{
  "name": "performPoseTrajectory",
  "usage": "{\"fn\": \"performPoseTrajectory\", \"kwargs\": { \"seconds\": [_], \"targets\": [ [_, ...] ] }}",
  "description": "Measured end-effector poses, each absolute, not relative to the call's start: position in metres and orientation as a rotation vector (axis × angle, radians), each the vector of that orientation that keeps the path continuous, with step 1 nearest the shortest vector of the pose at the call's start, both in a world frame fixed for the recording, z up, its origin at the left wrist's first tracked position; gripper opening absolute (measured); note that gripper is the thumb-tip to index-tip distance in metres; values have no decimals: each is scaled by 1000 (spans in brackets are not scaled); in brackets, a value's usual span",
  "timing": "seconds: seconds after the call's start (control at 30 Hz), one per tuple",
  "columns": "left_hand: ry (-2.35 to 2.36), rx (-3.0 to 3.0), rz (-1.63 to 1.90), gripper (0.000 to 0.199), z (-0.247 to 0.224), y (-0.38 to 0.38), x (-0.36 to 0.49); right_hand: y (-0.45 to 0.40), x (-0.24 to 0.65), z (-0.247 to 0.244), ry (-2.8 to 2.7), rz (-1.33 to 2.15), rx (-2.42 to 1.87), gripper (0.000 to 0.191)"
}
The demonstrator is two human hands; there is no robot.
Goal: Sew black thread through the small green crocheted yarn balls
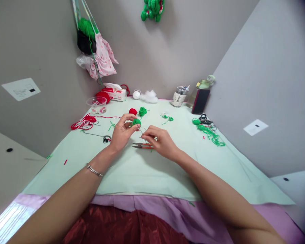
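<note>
My left hand (122,131) pinches a small green crocheted piece (136,122) between thumb and fingers, above the pale green cloth (117,173). Just to its right, the fingertips of my right hand (159,139) are closed on a thin dark strand or needle (139,129) that runs up to the green piece; which of the two it is cannot be made out. Orange-handled scissors (142,146) lie partly beneath my right hand. Beyond the left fingers are a red ball (133,111) and a small green yarn bundle (142,111).
Red yarn (85,122), a clear tub (98,105) and a tissue box (115,93) stand or lie at the left. White stuffing (149,97) is at the back. A pen tin (179,97), phone (200,101), bottle (192,98) and green yarn (212,134) are at the right.
</note>
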State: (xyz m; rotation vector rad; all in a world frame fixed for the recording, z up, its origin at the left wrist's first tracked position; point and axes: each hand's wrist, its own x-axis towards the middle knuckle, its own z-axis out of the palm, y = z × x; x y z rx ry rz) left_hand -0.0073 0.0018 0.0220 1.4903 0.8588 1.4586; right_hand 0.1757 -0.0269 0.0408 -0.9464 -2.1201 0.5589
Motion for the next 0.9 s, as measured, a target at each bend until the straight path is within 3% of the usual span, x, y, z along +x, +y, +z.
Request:
{"fn": "performPoseTrajectory", "kwargs": {
  "seconds": [0.23, 0.43, 0.67, 0.9],
  "targets": [
    [792, 1351, 1309, 29, 22, 3, -10, -27, 181, 52, -1786, 828, -959, 24],
    [765, 1256, 1175, 49, 21, 3, -9, -28, 180, 50, -1745, 830, -967, 26],
    [709, 1088, 1230, 33, 26, 5, -8, -29, 180, 40, -2009, 552, -922, 23],
    [693, 1016, 1212, 30, 37, 1, -9, -28, 186, 42, -1820, 662, -964, 44]
  ]
}}
